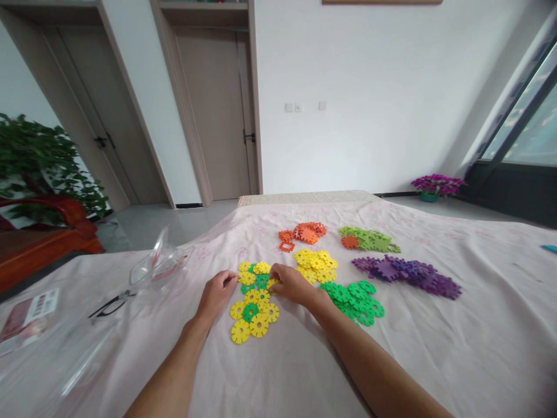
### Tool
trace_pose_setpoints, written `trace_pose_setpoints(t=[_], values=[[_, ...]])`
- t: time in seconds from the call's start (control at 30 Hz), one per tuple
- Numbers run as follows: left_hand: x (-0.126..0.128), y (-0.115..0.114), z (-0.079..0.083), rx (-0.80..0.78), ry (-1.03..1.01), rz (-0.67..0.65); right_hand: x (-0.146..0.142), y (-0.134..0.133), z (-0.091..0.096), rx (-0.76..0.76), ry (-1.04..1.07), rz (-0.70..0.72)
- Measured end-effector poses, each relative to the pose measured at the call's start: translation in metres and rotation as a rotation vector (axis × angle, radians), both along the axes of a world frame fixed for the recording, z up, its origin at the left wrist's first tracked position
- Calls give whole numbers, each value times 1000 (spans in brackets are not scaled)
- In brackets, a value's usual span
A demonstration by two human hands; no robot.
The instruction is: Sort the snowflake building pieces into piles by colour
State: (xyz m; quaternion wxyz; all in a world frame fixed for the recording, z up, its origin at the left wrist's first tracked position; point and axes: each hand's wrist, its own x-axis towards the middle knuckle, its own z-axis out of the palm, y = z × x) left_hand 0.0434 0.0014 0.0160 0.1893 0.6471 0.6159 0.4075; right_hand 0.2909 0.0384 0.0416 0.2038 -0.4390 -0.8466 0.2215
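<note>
A flat cluster of joined yellow and green snowflake discs (pixel 255 305) lies on the pale pink sheet (pixel 304 360) in front of me. My left hand (pixel 217 296) rests at the cluster's upper left edge, fingers curled and pinching a yellow disc there. My right hand (pixel 291 284) sits at the cluster's upper right, fingers bent down onto a yellow disc. Loose piles lie just beyond: yellow discs (pixel 317 264), dark green discs (pixel 354 299), purple pieces (pixel 409 274), light green pieces (pixel 369 239) and orange pieces (pixel 304 233).
A clear plastic bag (pixel 159 267) and black glasses (pixel 111 305) lie on the sheet to the left, with a printed packet (pixel 26 319) near the left edge. A red wooden bench (pixel 39 238) and a leafy plant (pixel 39 162) stand at far left. Two doors are behind.
</note>
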Motion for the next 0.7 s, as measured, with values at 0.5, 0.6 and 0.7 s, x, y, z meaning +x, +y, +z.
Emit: trace_pose_setpoints(t=[0.5, 0.6, 0.7], values=[[1, -1, 3, -10, -22, 8, 77, 37, 17, 146, -136, -645], [2, 0, 3, -7, -20, 10, 83, 35, 17, 122, -232, -657], [1, 0, 2, -6, -18, 18, 76, 30, 21, 145, -252, -655]])
